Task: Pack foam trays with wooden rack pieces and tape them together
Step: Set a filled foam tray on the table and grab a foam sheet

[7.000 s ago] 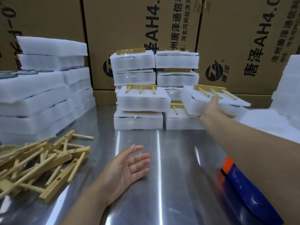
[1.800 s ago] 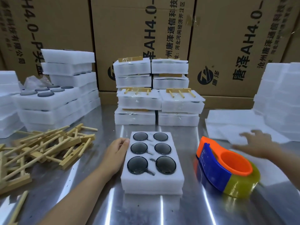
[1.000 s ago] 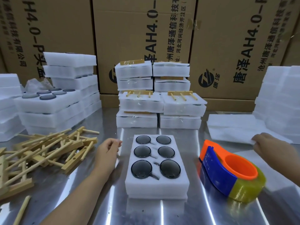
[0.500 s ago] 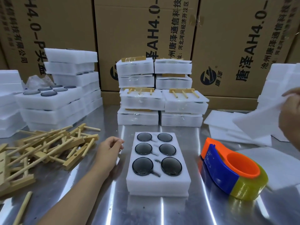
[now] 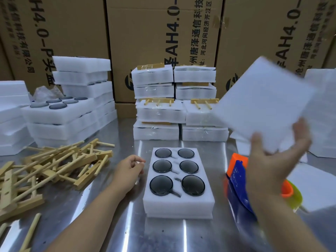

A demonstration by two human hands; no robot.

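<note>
Slippage looked the risk: the right hand [image 5: 272, 166] pinched one corner of the foam sheet [image 5: 263, 99], high beside the foam tray [image 5: 178, 206] on the tabletop [image 5: 109, 224], while the left hand [image 5: 130, 170] lay loosely curled, empty.

Legible printing is found only on the cardboard cartons at the back, all of it turned sideways.

- Middle carton [image 5: 145, 33]: large black "AH4", the rest cut off at the frame edge. Beside it is "唐泽通信科技", and a smaller line includes "河北河间经济开发区".
- Right carton [image 5: 254, 24]: "AH4.0" followed by a dash, with "沧州唐泽通信科" alongside.
- Left carton [image 5: 76, 24]: "H4.0-P" then "头", and a smaller line ending "技有限公司".
- Tape dispenser [image 5: 238, 180]: white lettering on the blue face, too small to read.
</note>
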